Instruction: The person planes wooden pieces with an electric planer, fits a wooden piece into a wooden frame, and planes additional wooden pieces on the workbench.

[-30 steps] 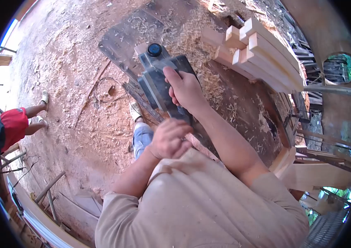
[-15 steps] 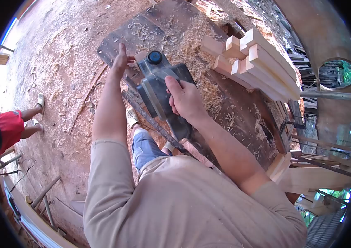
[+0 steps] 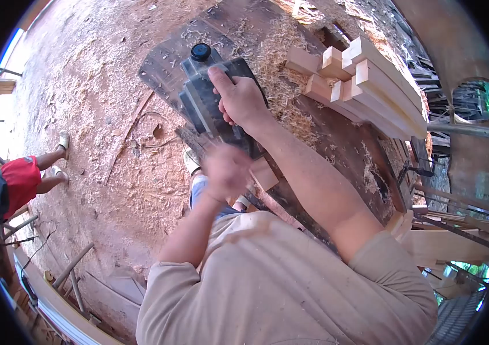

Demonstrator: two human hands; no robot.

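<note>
My right hand (image 3: 240,102) is wrapped around the handle of a dark electric planer (image 3: 198,112), its thumb along the top. The planer has a round black front knob (image 3: 201,52) and stands over the bench. Behind its rear end shows the end of a light wooden piece (image 3: 264,173); the rest of that piece is hidden. My left hand (image 3: 228,169), smeared by motion, is beside the planer's rear, left of the wood end. Its fingers cannot be made out, nor whether it touches anything.
Several squared timbers (image 3: 379,95) lie stacked on the right of the dark workbench (image 3: 336,172). Curled shavings (image 3: 285,75) cover part of the bench and the ground. A person in red shorts (image 3: 21,181) is at the far left. Boards and poles (image 3: 75,267) lie lower left.
The planer has moved forward and slightly left in my right hand. My left hand has come back from the front of the planer to its rear, where a wood end now shows.
</note>
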